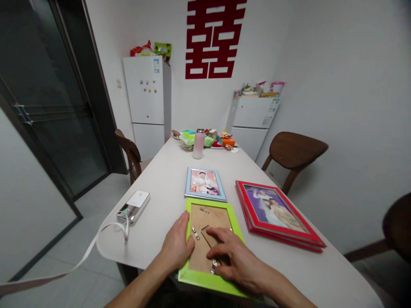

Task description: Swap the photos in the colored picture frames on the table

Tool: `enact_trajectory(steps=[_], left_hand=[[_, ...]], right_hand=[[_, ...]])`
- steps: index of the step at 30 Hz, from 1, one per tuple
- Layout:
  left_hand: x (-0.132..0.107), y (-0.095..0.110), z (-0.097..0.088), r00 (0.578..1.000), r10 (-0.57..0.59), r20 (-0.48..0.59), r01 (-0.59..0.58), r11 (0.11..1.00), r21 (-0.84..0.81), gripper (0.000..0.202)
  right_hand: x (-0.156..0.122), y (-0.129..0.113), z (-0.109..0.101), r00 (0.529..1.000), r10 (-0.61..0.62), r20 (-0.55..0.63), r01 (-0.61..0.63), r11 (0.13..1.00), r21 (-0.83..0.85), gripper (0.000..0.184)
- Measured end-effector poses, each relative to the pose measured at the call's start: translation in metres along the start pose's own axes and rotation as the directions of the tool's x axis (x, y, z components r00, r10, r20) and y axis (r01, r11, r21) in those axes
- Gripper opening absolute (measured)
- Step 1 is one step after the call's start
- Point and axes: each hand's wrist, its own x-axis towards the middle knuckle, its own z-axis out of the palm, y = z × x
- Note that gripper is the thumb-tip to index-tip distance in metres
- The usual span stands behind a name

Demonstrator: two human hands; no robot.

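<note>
A lime-green picture frame (183, 276) lies face down at the table's near edge, its brown backing board (201, 254) upward. My left hand (176, 241) grips the frame's left side, fingers along the outer edge and thumb on the inner side. Over the lower right of the board is my right hand (236, 259), its fingers bent and apart, the thumb at a small metal clip (213, 268). Two more clips show, a left one (195, 233) and a top one (204, 210). The right hand hides part of the board and of a dark angular outline on it.
A blue photo frame (187, 188) lies just beyond the green one. Stacked red photo frames (285, 237) are at right. A silver device (136, 205) with a pale strap (86, 252) is at left. A pink bottle (198, 144) stands farther back before assorted packages (226, 141).
</note>
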Motion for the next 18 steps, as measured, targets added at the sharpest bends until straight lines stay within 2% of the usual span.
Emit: enact_trajectory(steps=[2, 4, 5, 9, 18], left_hand=[[0.000, 0.000, 0.001, 1.000, -0.002, -0.001, 0.002, 1.000, 0.002, 0.062], [0.001, -0.001, 0.001, 1.000, -0.003, 0.000, 0.003, 1.000, 0.001, 0.062], [0.001, -0.001, 0.001, 1.000, -0.002, 0.002, 0.002, 1.000, -0.001, 0.062], [0.000, -0.002, 0.001, 1.000, -0.002, -0.001, 0.002, 0.999, -0.033, 0.063], [0.000, 0.002, -0.006, 0.998, -0.060, -0.036, 0.050, 0.968, -0.246, 0.059]], right_hand=[[0.000, -0.001, 0.006, 0.997, 0.013, -0.071, -0.014, 1.000, -0.013, 0.016], [0.003, -0.001, 0.011, 0.993, 0.015, -0.116, -0.018, 1.000, -0.025, 0.012], [0.003, -0.001, 0.012, 0.991, 0.027, -0.132, -0.030, 0.999, -0.026, 0.015], [0.003, 0.000, 0.012, 0.967, 0.142, -0.213, -0.151, 0.988, -0.026, 0.044], [0.008, 0.000, 0.007, 0.941, 0.188, -0.283, -0.211, 0.976, -0.051, 0.035]])
